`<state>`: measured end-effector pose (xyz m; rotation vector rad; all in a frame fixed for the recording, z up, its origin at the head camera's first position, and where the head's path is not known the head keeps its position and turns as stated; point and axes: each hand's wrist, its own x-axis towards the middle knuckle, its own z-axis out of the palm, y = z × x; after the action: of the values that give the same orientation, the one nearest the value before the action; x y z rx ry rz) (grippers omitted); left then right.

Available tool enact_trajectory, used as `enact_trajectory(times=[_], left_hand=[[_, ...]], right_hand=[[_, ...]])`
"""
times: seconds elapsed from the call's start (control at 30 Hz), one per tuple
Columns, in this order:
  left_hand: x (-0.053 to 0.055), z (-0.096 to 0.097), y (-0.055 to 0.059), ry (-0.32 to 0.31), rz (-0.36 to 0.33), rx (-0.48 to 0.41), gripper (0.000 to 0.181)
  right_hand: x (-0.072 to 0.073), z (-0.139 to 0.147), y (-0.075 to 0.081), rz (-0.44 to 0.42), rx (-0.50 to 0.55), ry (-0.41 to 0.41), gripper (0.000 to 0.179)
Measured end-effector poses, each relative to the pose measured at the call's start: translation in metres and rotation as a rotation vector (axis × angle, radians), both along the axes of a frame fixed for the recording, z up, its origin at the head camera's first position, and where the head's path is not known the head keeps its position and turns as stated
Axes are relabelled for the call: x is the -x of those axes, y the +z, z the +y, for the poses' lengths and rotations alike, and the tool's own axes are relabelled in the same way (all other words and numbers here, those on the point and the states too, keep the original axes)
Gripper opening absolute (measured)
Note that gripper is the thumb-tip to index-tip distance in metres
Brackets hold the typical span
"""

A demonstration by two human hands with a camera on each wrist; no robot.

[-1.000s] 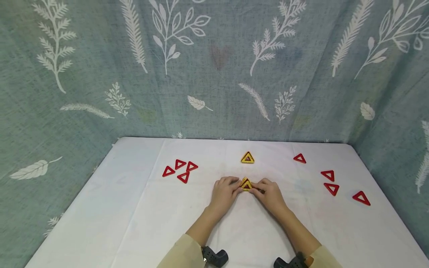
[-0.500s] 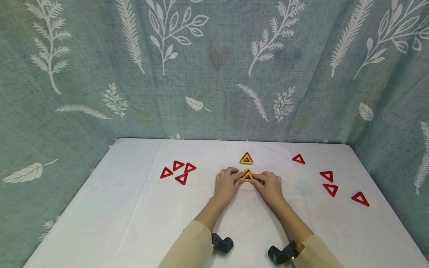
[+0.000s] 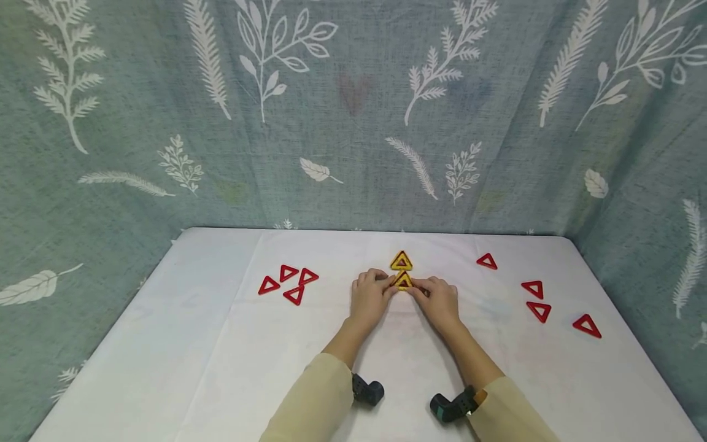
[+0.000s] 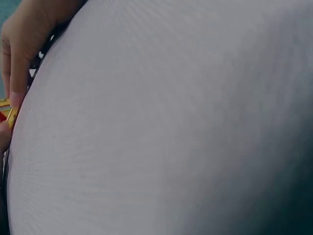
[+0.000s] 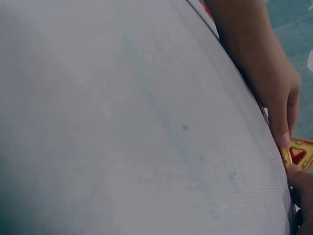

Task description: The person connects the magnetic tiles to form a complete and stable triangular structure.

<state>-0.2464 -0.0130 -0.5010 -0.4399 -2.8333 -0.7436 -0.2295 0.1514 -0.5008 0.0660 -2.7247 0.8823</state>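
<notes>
Between my two hands, in the head view, a yellow triangular frame (image 3: 403,282) with red showing inside it lies near the table's far middle. The left hand (image 3: 370,296) pinches its left side with thumb and fingertips, and the right hand (image 3: 438,302) pinches the right side. A second yellow triangular frame (image 3: 401,261), also with red inside, sits just beyond, its base right at the held one's upper tip. Both wrist views catch the held piece only at the picture edge, where yellow parts (image 5: 304,152) show between fingertips of both hands.
Several red open triangles (image 3: 269,285) lie grouped on the left of the white-covered table (image 3: 221,368). More red triangles (image 3: 538,311) are spread out on the right, one (image 3: 487,261) farther back. A leaf-patterned green curtain (image 3: 353,166) hangs behind the table.
Both hands have slid the yellow triangle away from the body, up to the far yellow triangle. The gap between the two has closed. The red triangles stay in place; the head view shifts slightly.
</notes>
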Motion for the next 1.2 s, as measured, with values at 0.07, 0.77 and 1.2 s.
enact_trajectory(times=[0.07, 0.77, 1.2], left_hand=[[-0.001, -0.002, 0.001, -0.005, -0.011, -0.021, 0.041], [-0.014, -0.049, 0.000, -0.074, -0.106, -0.073, 0.067], [-0.029, -0.088, 0.001, -0.058, -0.183, -0.157, 0.089]], right_hand=[[-0.001, 0.000, 0.001, -0.001, 0.012, 0.004, 0.031], [-0.024, 0.034, 0.001, -0.024, 0.298, 0.073, 0.043], [-0.050, 0.079, -0.001, 0.024, 0.245, 0.033, 0.049]])
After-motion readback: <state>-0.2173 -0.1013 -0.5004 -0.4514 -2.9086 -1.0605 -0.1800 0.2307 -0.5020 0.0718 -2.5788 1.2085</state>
